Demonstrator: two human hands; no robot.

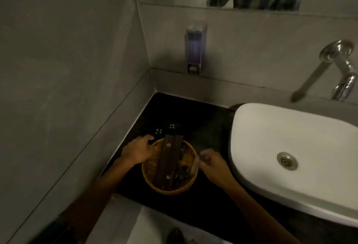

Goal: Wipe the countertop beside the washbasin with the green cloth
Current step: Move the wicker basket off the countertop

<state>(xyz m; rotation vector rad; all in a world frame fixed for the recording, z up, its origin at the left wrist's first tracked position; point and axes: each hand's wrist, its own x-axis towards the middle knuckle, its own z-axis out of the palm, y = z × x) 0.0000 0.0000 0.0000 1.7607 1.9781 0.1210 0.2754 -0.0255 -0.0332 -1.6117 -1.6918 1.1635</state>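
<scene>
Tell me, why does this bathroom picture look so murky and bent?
Head view: dim light, so the black countertop swallows detail; the tap is smeared by motion blur and glints; the right hand is blurred too; the wide lens bows the wall lines; the washbasin is brightest.

Basket [169, 168] on the table [203, 133], toward its left edge and front, left of the washbasin [290, 158] at the right. Long slats [169, 161] in the basket. Dispenser [194, 49] on the wall behind the table's back edge; tap [342, 69] behind the washbasin.
</scene>
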